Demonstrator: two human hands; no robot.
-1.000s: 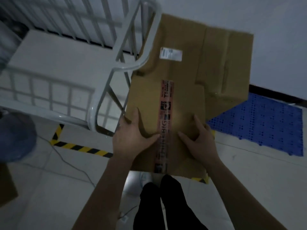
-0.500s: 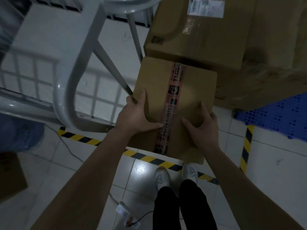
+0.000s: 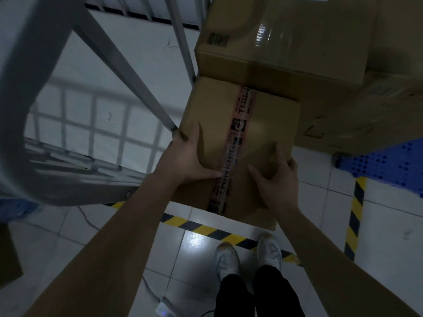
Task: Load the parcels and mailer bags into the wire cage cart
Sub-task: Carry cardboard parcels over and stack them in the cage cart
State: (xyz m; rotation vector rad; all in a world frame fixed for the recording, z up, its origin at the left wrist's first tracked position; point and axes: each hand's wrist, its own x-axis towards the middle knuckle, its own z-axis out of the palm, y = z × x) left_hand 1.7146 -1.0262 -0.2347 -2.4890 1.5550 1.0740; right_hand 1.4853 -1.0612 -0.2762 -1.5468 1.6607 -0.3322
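Both hands grip one parcel, a brown cardboard box (image 3: 212, 110) sealed with a strip of printed pink tape (image 3: 240, 124) down its middle. The left hand (image 3: 190, 156) lies on the box's top left, thumb stretched toward the tape and fingers curled over the left edge. The right hand (image 3: 274, 179) clasps the near right corner, thumb on top and fingers wrapped round the side.

The box is held in the air over the floor, outside the wire cage cart (image 3: 16, 133), which stands to the left.

Risks, as a judgement: the box's left corner sits just beside the end of a slanting cart bar (image 3: 128, 72), so swinging it left could knock it against the bar and twist it out of the grip. Its far edge is tucked under or against a larger box (image 3: 286, 42); whether they touch cannot be told, but pulling away could drag that box. Both hands hold the near end only, so the far end may dip.

Both forearms reach forward and slightly inward, wrists level with the box top.

Further out lie yellow-and-black floor tape (image 3: 206, 227), white shoes (image 3: 229, 259) and a blue pallet (image 3: 389, 161) at right.
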